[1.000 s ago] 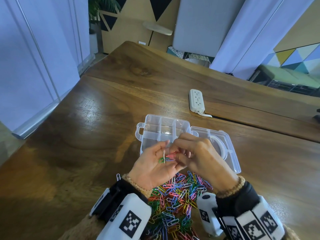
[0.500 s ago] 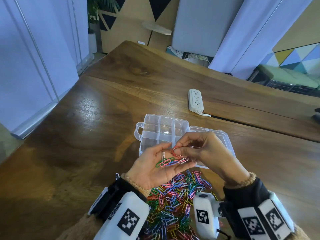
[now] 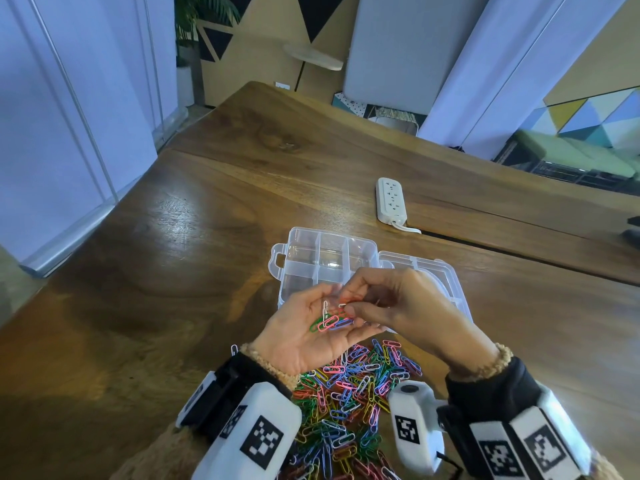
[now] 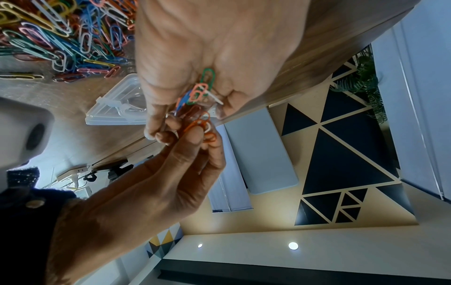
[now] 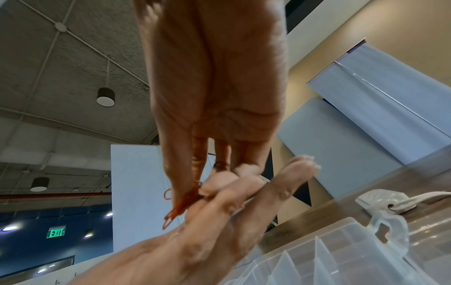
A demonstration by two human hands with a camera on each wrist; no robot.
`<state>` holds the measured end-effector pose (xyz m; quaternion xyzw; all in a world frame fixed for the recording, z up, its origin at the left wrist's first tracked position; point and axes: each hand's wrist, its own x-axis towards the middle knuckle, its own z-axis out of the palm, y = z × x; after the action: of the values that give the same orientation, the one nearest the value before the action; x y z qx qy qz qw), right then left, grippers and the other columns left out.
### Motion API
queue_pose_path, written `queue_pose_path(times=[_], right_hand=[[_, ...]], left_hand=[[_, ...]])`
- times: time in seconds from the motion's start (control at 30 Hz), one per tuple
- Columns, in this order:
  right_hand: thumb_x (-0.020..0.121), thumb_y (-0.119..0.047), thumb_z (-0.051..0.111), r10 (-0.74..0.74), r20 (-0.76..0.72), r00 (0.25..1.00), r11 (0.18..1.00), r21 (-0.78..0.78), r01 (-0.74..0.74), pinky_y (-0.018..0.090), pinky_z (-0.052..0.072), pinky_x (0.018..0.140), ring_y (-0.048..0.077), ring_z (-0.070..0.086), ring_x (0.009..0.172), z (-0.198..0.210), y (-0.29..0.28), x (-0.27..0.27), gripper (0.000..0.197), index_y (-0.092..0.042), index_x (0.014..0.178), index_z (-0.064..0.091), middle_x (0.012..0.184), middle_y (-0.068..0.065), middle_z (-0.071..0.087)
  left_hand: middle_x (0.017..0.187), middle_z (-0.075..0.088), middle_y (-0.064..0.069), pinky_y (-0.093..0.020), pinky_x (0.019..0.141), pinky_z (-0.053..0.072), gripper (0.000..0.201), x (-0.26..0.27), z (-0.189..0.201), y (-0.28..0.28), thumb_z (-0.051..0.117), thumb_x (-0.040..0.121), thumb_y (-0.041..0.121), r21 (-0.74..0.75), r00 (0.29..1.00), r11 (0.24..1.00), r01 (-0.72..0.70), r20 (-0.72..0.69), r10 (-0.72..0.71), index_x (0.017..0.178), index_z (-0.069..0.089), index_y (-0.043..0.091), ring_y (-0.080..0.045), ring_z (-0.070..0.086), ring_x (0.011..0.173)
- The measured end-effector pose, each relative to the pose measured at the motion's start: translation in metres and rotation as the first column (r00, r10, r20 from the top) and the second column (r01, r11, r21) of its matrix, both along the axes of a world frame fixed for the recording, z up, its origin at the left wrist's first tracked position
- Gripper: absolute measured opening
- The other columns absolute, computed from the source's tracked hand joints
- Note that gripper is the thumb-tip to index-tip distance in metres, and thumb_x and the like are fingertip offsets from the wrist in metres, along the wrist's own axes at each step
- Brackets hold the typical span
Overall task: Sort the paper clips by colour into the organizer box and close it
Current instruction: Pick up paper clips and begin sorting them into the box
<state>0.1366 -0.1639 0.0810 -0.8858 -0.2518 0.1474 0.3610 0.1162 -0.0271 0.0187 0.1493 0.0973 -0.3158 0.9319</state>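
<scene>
My left hand [image 3: 311, 327] lies palm up just in front of the clear organizer box [image 3: 325, 261], cupping a few paper clips [image 3: 329, 322] in green, pink, white and blue. My right hand [image 3: 391, 306] reaches over its fingertips and pinches orange-red clips [image 4: 197, 125] between thumb and forefinger [image 5: 180, 208]. The box stands open, its compartments look empty, and its lid [image 3: 436, 275] lies flat to the right, partly hidden by my right hand. A big heap of mixed coloured clips [image 3: 346, 403] lies on the table below both wrists.
A white power strip [image 3: 390, 199] with its cable lies on the wooden table [image 3: 173, 271] beyond the box. One stray clip [image 3: 234, 349] sits by my left wrist. A seam in the tabletop [image 3: 519, 251] runs behind the box.
My hands were close together over the clips; my right hand has drawn back to the right, exposing the clips in my left palm, and now pinches orange-red ones at the left fingertips.
</scene>
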Motion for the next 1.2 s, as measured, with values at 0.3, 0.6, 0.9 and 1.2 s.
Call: queue_pose_path(times=[0.3,0.6,0.9,1.2], right_hand=[[0.079,-0.004,0.067,0.009,0.002,1.0,0.997,-0.073,-0.009,0.007,0.044,0.061,0.007,0.06,0.06,0.004,0.004,-0.001,0.024,-0.028,0.08,0.07,0.071,0.002,0.071],[0.08,-0.007,0.069,0.029,0.018,0.999,0.998,-0.06,-0.028,0.005,0.041,0.069,-0.006,0.062,0.067,0.005,0.003,0.002,0.02,-0.022,0.09,0.075,0.066,-0.026,0.065],[0.084,-0.007,0.061,0.062,0.121,0.991,0.992,-0.121,-0.047,0.004,0.039,0.06,0.0,0.059,0.06,0.009,0.005,0.001,0.026,-0.028,0.09,0.074,0.066,-0.001,0.069],[0.087,-0.002,0.057,0.094,0.181,0.979,0.971,-0.233,-0.05,-0.003,0.032,0.062,-0.023,0.047,0.057,0.008,0.013,-0.002,0.017,-0.011,0.096,0.068,0.063,-0.023,0.057]], left_hand=[[0.093,0.068,-0.029,-0.056,0.072,0.054,0.031,0.0,0.0,0.001,0.047,0.079,0.013,0.007,0.999,0.999,-0.039,-0.004,0.039,0.082,0.067,-0.011,-0.038,0.07,0.079],[0.1,0.065,-0.029,-0.059,0.071,0.055,0.025,0.002,-0.005,0.0,0.05,0.078,0.012,-0.015,0.996,0.996,-0.086,-0.031,0.085,0.096,0.058,-0.004,-0.041,0.069,0.081],[0.08,0.056,-0.022,-0.054,0.075,0.056,0.034,0.002,-0.004,-0.001,0.047,0.082,0.015,0.003,0.999,0.999,-0.047,0.002,0.047,0.074,0.068,-0.01,-0.032,0.055,0.076],[0.068,0.066,-0.017,-0.05,0.07,0.057,0.039,0.001,-0.002,-0.001,0.04,0.084,0.014,-0.019,0.998,0.998,-0.053,0.034,0.054,0.069,0.071,-0.005,-0.03,0.07,0.066]])
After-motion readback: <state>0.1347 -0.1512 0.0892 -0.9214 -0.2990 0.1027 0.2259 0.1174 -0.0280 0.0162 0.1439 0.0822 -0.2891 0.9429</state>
